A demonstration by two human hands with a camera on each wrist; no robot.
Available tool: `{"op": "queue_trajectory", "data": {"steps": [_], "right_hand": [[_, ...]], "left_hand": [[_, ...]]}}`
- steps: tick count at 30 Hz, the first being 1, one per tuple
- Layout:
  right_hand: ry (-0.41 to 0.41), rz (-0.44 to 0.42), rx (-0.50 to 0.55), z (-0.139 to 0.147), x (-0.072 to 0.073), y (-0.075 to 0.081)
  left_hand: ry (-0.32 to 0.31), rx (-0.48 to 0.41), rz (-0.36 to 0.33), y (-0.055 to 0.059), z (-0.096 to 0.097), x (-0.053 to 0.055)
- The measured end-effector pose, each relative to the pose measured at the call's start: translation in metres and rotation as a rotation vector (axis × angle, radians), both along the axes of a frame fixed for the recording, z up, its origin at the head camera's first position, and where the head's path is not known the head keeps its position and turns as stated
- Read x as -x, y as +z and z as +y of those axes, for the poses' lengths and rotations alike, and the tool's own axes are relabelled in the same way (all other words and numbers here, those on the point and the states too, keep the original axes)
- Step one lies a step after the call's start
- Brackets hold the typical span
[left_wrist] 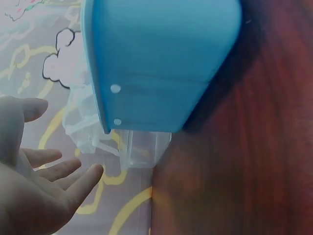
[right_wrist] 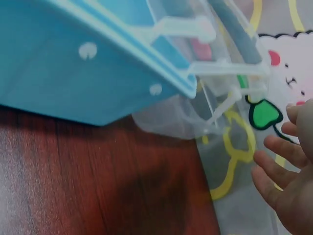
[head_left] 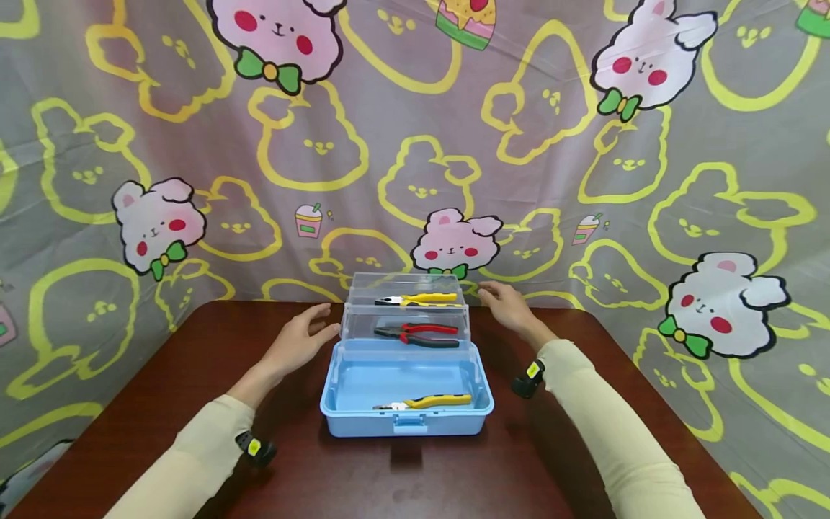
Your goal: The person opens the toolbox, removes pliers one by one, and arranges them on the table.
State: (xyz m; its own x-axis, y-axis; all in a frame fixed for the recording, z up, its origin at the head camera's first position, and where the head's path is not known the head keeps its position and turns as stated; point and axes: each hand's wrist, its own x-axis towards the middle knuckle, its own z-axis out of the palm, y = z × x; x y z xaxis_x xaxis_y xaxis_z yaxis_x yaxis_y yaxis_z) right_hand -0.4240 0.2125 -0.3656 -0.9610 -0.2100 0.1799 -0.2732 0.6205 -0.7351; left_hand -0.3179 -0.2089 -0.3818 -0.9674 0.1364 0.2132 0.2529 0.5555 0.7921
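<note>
A light blue toolbox [head_left: 407, 425] stands on the table with its clear trays [head_left: 363, 328] raised and folded back. Yellow-handled pliers [head_left: 431, 401] lie in the blue base. Red-and-black pliers [head_left: 421, 334] are in the middle tray, and another yellow pair [head_left: 418, 298] is in the top one. My left hand [head_left: 301, 339] hovers left of the trays, fingers spread and holding nothing. To the right of the top tray is my right hand [head_left: 509, 306], its fingers loosely bent and free of any object. In both wrist views the hands appear apart from the toolbox.
The dark reddish-brown table [head_left: 441, 479] extends around the toolbox. Behind it hangs a grey curtain [head_left: 363, 209] with cartoon animals, close to the table's back edge. Each wrist wears a black strap camera; one [head_left: 256, 448] shows at the left.
</note>
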Motion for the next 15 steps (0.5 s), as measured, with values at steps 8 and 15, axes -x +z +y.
{"op": "queue_trajectory", "data": {"steps": [8, 15], "right_hand": [[0.003, 0.126, -0.026, -0.016, -0.008, 0.011], [0.106, 0.271, -0.094, -0.033, -0.016, 0.013]], "left_hand": [[-0.025, 0.115, 0.036, -0.003, 0.005, -0.027], [-0.096, 0.176, -0.092, -0.009, 0.015, -0.059]]}}
